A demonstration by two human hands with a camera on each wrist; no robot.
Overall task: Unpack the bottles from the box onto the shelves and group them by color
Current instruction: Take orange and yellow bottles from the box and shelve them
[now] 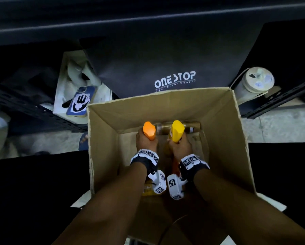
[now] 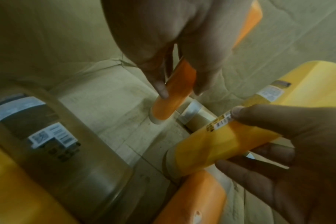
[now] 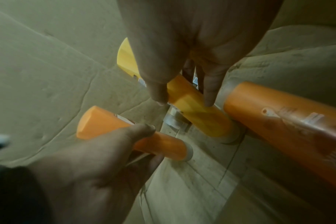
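Note:
Both hands reach down into an open cardboard box [image 1: 228, 138]. My left hand [image 1: 145, 141] grips an orange tube bottle [image 1: 149, 130] around its middle, flat end up; in the left wrist view the fingers wrap the same orange bottle [image 2: 175, 91]. My right hand [image 1: 180, 146] grips a yellow tube bottle [image 1: 177, 130], seen in the right wrist view as the yellow bottle [image 3: 197, 109] with its cap end down. A brown bottle [image 1: 192, 128] lies against the box's far wall. Another orange bottle [image 3: 278, 124] and a grey-brown bottle [image 2: 48, 136] lie on the box floor.
A dark "ONE STOP" bag [image 1: 166, 64] stands behind the box under a dark shelf edge [image 1: 148, 20]. A phone [image 1: 81, 101] lies on a white bag at the left. A white canister [image 1: 254, 84] sits at the right by a metal shelf rail [image 1: 281, 98].

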